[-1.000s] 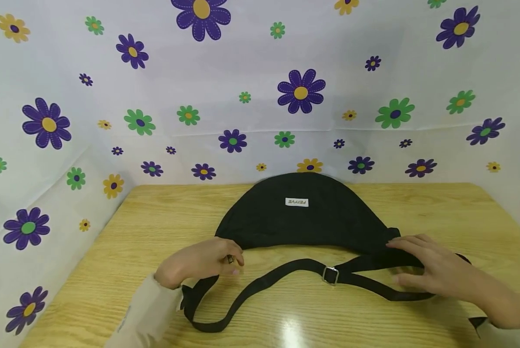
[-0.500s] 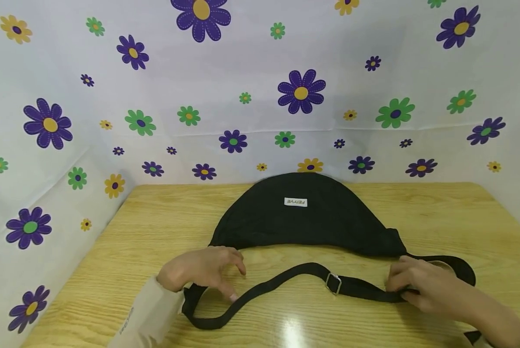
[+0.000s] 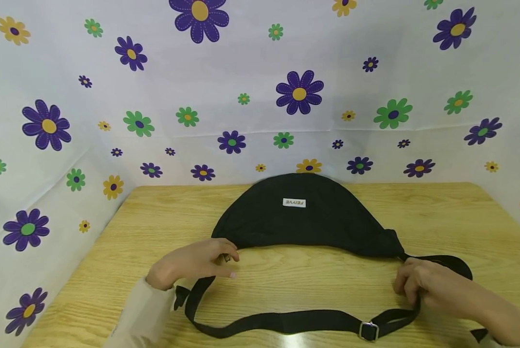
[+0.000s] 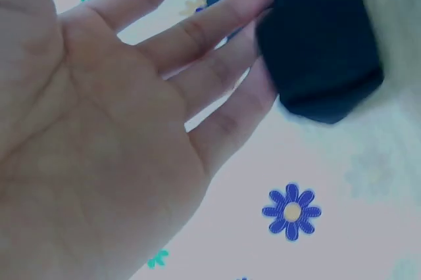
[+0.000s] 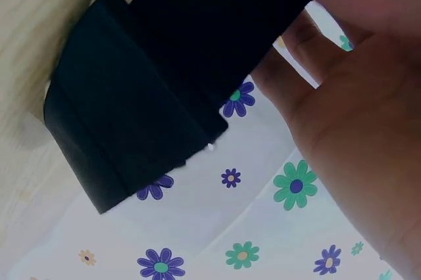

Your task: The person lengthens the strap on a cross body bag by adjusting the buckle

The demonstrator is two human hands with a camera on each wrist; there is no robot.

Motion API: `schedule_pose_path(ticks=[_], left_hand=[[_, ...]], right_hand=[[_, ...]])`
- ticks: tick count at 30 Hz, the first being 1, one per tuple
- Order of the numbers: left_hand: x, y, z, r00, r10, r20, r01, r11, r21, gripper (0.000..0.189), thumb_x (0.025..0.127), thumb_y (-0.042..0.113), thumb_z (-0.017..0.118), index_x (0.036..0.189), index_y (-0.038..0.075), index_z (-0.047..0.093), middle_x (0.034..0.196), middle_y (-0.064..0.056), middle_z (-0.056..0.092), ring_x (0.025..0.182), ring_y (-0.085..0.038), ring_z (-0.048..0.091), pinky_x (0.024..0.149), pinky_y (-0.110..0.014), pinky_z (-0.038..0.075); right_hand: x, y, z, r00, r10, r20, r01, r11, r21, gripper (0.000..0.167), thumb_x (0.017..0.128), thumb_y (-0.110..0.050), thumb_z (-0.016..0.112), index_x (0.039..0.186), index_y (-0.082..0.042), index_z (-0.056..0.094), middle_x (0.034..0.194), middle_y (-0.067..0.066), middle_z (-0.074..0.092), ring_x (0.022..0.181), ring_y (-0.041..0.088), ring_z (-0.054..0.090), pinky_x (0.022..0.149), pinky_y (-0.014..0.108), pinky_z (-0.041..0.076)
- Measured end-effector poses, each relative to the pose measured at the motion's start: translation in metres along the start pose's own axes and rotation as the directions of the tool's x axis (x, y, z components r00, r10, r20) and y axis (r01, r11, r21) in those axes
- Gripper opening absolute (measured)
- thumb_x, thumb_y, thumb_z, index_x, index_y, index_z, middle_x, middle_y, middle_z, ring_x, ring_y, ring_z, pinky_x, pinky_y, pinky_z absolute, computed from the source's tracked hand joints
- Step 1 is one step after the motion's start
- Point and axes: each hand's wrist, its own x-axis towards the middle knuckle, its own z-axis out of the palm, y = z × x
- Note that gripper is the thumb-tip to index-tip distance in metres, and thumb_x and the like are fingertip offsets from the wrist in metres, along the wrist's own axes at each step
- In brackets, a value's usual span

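A black crescent-shaped bag (image 3: 303, 222) lies on the table, its small white label (image 3: 294, 203) upside down. Its long strap (image 3: 295, 321) loops along the near side, with a metal slide buckle (image 3: 368, 331) toward the right. At the bag's right end, my right hand (image 3: 438, 290) grips the strap with curled fingers; in the right wrist view the thumb (image 5: 362, 0) lies over black webbing. My left hand (image 3: 195, 263) hovers by the bag's left end, fingers extended and loosely bent. Dark fabric (image 4: 322, 50) partly meets its fingertips in the left wrist view; whether they touch is unclear.
The wooden table (image 3: 155, 217) extends around the bag. A white cloth (image 3: 260, 63) with printed flowers hangs behind and at both sides. Past the right hand, a loop of strap (image 3: 453, 263) bulges to the right.
My right hand has gone from loosely spread fingers to gripping the strap. The strap's front run has swung toward the near edge, and the buckle has moved right and nearer. The left hand barely shifts.
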Motion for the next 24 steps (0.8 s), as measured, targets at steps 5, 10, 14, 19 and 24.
schedule_pose_path(ticks=[5,10,14,19,24], left_hand=[[-0.009,-0.005,-0.008,0.998,0.036,-0.051,-0.037,0.999,-0.029,0.034,0.104,0.023,0.06,0.124,-0.004,0.067,0.141,-0.028,0.052,0.128,-0.045,0.051,0.1,-0.054,0.045],[-0.005,-0.009,-0.005,0.997,0.047,-0.053,-0.048,0.999,-0.02,0.034,0.105,0.022,0.059,0.124,-0.004,0.067,0.145,-0.031,0.046,0.133,-0.049,0.046,0.102,-0.055,0.044],[0.003,-0.011,-0.002,0.998,0.02,-0.063,-0.022,0.999,-0.026,0.033,0.105,0.021,0.059,0.125,-0.004,0.066,0.15,-0.031,0.041,0.136,-0.049,0.042,0.104,-0.056,0.041],[0.013,-0.013,0.001,0.995,0.01,-0.096,-0.01,1.0,0.0,0.033,0.104,0.021,0.06,0.125,-0.004,0.067,0.152,-0.031,0.037,0.139,-0.05,0.037,0.108,-0.058,0.037],[0.018,-0.015,0.004,0.994,0.032,-0.107,-0.031,0.999,0.014,0.035,0.104,0.021,0.06,0.126,-0.005,0.066,0.153,-0.032,0.036,0.139,-0.05,0.036,0.108,-0.058,0.037]], right_hand=[[-0.003,0.001,-0.007,0.976,0.2,0.086,-0.192,0.977,-0.092,0.063,0.059,0.035,0.052,0.089,-0.014,0.077,0.102,0.004,0.069,0.092,0.021,0.067,0.069,0.03,0.056],[0.0,0.0,-0.007,0.939,0.333,0.082,-0.316,0.932,-0.177,0.051,0.073,0.029,0.056,0.112,0.0,0.071,0.114,0.015,0.067,0.101,0.039,0.066,0.078,0.042,0.057],[0.001,-0.001,-0.006,0.916,0.396,0.063,-0.381,0.908,-0.173,0.04,0.083,0.022,0.061,0.12,0.007,0.066,0.117,0.019,0.067,0.105,0.045,0.064,0.082,0.051,0.054],[0.0,0.001,-0.005,0.913,0.407,0.024,-0.397,0.903,-0.166,0.04,0.085,0.013,0.07,0.124,0.009,0.062,0.121,0.024,0.065,0.107,0.048,0.062,0.082,0.055,0.053],[-0.003,0.005,-0.005,0.929,0.37,0.014,-0.362,0.914,-0.182,0.04,0.085,0.005,0.076,0.122,0.007,0.064,0.117,0.019,0.067,0.103,0.043,0.064,0.078,0.048,0.056]])
